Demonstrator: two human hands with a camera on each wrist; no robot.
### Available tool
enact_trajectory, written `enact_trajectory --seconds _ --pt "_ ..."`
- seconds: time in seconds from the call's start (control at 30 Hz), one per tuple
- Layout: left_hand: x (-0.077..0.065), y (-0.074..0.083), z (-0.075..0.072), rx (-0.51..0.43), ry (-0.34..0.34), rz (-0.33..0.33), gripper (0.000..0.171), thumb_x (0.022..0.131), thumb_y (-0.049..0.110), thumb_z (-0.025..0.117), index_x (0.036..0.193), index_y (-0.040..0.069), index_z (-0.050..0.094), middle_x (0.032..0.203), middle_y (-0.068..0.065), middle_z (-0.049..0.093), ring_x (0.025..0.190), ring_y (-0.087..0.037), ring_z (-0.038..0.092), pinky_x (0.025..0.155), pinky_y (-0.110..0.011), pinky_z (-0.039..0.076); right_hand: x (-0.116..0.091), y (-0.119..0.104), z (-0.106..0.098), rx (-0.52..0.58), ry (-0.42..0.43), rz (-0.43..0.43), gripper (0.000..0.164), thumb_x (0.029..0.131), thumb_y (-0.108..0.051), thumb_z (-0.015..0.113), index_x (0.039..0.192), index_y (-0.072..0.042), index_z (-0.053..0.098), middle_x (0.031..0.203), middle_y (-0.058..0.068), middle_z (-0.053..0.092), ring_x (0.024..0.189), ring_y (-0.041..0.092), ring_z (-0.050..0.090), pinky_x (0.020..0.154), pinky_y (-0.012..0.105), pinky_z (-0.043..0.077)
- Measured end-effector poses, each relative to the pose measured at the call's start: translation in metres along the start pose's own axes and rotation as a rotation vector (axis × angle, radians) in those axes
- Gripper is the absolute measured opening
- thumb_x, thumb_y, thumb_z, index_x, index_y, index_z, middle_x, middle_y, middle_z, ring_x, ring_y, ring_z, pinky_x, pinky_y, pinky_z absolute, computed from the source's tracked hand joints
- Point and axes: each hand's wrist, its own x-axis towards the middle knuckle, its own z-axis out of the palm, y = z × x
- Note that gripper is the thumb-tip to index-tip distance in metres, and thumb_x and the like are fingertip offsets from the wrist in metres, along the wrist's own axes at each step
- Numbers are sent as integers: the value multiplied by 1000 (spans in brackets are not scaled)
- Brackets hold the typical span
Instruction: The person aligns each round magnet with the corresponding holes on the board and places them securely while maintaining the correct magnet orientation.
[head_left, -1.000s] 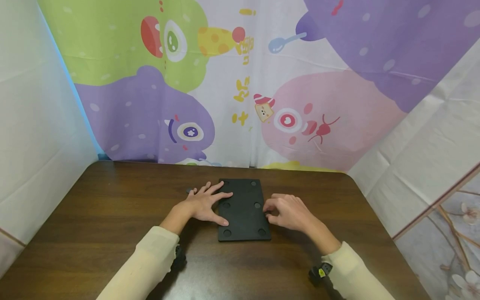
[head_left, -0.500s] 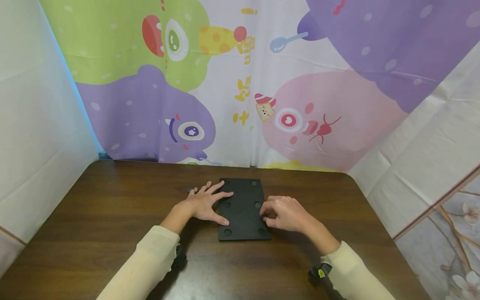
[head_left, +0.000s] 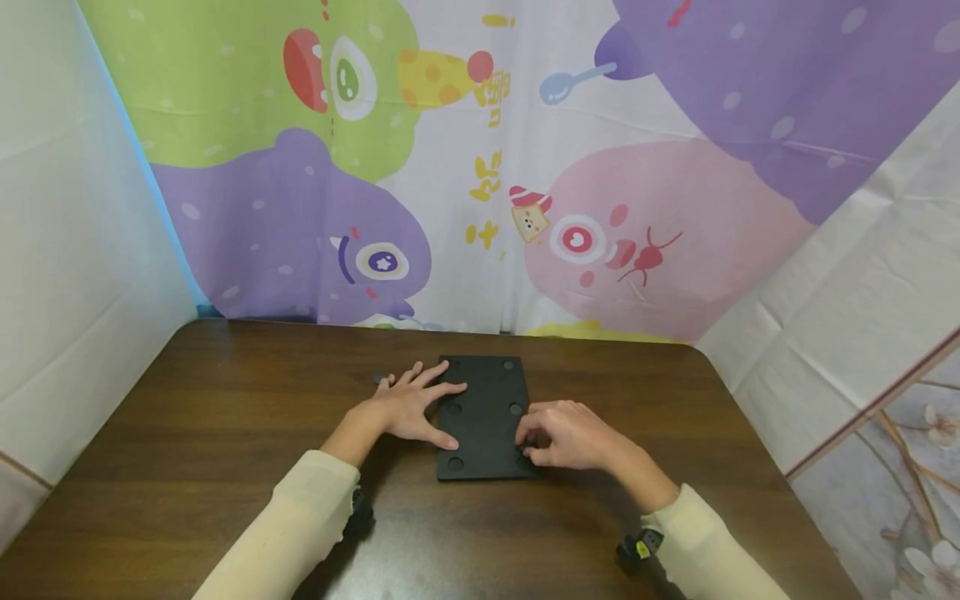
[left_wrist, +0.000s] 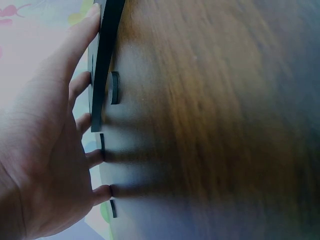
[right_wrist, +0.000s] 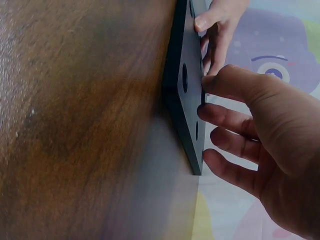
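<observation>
A bright cloth (head_left: pixel 465 287) with funny cartoon animals hangs behind a brown wooden table (head_left: pixel 187 433). A black board (head_left: pixel 483 429) lies flat on the table. It sits between the two hands, just to the left of the right hand's fingertips. It has round holes (head_left: pixel 455 464) in it, three down each long side.

The left hand (head_left: pixel 408 412) is spread wide and grabs nothing. Its thumb and some fingers rest on the board's left side, while other fingers reach past it to the table. I think it is there to stop the board from sliding about.

The right hand (head_left: pixel 566 435) is pinching. Between its thumb and first finger is what looks like a small dark disc (right_wrist: pixel 203 95), seen from its thin edge. Holding just the edge probably makes such a little flat thing easy to turn. The disc is close over the board's right side, but I can't tell if it touches. The fingers partly hide the near right hole.

Across the board from the pinch, loose dark discs (left_wrist: pixel 115 88) lie by the left hand. Maybe they are there so they are easy to reach.
</observation>
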Motion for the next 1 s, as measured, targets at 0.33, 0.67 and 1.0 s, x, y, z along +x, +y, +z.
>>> enact_trajectory --seconds 0.33,0.67,1.0 --pt "-9 9 -7 13 -7 5 104 89 74 82 176 38 38 194 -4 5 179 -50 2 136 -85 11 -1 0 0 14 -24 -58 8 95 -18 85 102 -22 85 95 -8 75 79 1 67 70 19 50" --pt "-9 9 -7 32 2 10 103 90 72 83 176 38 38 194 -4 6 179 -50 3 136 -85 12 0 -4 0 6 -90 -34 7 95 -19 86 96 -25 84 90 -11 71 80 -1 63 71 19 50" --pt "-10 9 -8 28 1 8 103 90 73 82 177 38 37 194 -5 6 179 -51 4 135 -85 13 2 -6 0 -10 -115 -24 8 95 -18 88 94 -26 84 88 -10 70 76 -5 59 67 18 48"
